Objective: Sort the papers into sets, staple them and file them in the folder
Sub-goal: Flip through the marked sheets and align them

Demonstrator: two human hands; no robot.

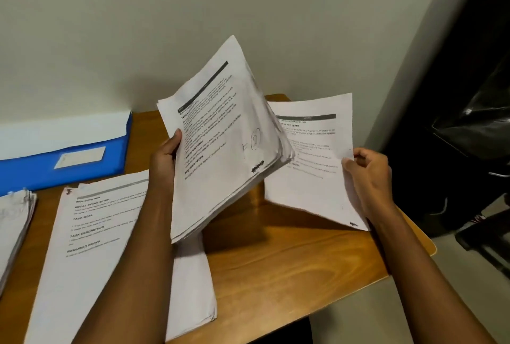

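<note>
My left hand grips a thick stack of printed papers by its left edge and holds it tilted above the wooden table. The top page bears a handwritten mark near its lower right. To the right, my right hand pinches the right edge of a single printed sheet, held apart from the stack and partly hidden behind it. A blue folder with a white label lies at the back left of the table.
A pile of printed pages lies flat on the table under my left forearm. Another stapled-looking bundle sits at the far left edge. A pale wall stands behind the table. Dark objects and a black bag crowd the right side.
</note>
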